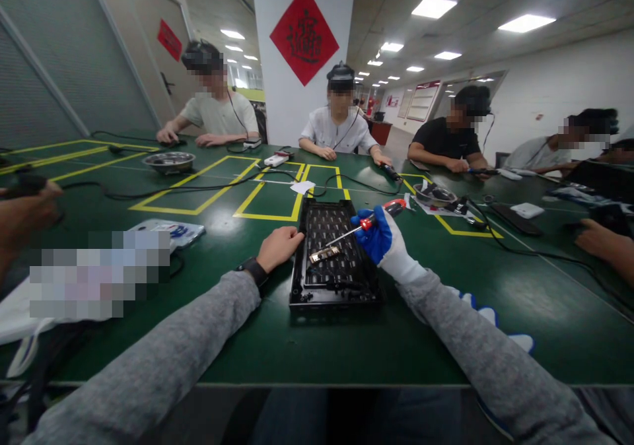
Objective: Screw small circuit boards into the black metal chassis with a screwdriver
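A black rectangular casing [337,292] lies on the green table in front of me, with rows of dark parts inside. My right hand [382,239], in a blue and white glove, is closed round a red-handled screwdriver [367,223]. The screwdriver's shaft slants down to the left over the casing, its tip close above a small gold-coloured board [325,254]. Bare and with a black watch at the wrist, my left hand [280,248] rests at the casing's left edge. Its fingers are curled in, and what they hold, if anything, is hidden.
Metal bowls [169,162] [436,194] stand left and right beyond the casing. A second glove [488,315] lies by my right forearm. Plastic bags [185,232] are at the left. Black cables [212,191] cross the table. Several people sit around it.
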`<state>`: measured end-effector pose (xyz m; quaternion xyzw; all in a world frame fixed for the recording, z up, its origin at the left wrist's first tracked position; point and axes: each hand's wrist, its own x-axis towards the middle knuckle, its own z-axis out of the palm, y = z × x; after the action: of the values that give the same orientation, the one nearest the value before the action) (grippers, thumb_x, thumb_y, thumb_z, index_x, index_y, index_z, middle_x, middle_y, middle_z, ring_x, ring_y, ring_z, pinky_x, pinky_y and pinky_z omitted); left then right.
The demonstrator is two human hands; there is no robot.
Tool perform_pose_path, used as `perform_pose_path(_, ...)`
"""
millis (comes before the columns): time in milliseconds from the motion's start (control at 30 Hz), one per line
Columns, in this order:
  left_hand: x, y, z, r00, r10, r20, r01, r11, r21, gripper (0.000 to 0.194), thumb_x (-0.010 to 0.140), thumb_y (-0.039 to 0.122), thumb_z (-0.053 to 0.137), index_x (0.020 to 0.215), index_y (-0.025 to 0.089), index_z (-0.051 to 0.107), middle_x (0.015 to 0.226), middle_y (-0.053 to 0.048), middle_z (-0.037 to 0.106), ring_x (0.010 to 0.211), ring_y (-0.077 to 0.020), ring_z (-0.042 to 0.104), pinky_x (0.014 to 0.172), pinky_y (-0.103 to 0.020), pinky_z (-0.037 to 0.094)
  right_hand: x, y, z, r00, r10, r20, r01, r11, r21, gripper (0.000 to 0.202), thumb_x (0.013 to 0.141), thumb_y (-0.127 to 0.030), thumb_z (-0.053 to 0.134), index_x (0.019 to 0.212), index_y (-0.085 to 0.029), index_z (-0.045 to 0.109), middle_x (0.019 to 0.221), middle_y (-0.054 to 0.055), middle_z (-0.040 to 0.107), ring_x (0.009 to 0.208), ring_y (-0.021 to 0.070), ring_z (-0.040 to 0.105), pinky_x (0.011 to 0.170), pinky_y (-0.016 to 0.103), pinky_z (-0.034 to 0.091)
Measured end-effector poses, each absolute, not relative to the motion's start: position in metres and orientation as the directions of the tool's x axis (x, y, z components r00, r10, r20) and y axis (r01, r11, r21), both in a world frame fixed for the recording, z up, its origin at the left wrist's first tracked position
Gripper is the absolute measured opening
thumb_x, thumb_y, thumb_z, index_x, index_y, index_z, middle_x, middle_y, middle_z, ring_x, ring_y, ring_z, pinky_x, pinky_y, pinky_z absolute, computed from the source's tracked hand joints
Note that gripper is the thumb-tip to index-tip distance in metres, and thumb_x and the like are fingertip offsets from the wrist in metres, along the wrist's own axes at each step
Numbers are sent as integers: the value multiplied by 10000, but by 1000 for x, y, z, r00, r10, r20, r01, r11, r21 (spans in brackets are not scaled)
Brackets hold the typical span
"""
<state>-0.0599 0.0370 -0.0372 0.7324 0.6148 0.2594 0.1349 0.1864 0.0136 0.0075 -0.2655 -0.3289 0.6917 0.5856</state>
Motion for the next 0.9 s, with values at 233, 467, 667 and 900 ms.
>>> perform_pose_path(233,-59,39,-37,161,944,289,818,-291,497,317,814,340,343,576,186,486,697,-39,584,679,-164,527,613,-261,338,184,19,-2,-114,993,-7,-643,-79,-762,233,843,-378,507,895,-160,570,735,49,702,565,116,636,439,195,497)
perform_pose_path(467,-60,45,-38,216,930,298,825,-337,454,314,833,343,330,618,189,499,755,-52,593,735,-175,537,662,-269,359,177,3,4,-218,969,119,-542,-19,-840,429,781,-543,518,864,-131,605,785,89,703,576,142,642,485,245,530)
perform_pose_path(667,-65,45,-36,282,933,224,869,-347,352,295,806,390,388,645,193,540,738,-70,584,748,-205,529,641,-290,349,175,2,-2,38,976,215,-523,202,-828,435,788,-556,496,833,-137,600,722,72,696,482,114,605,428,214,495)
perform_pose_path(900,-56,40,-31,253,919,302,803,-373,464,291,824,281,316,593,187,467,761,-80,578,760,-192,523,683,-292,357,184,9,-1,85,979,187,-621,199,-759,432,772,-562,515,827,-141,598,726,77,697,529,122,625,440,211,509)
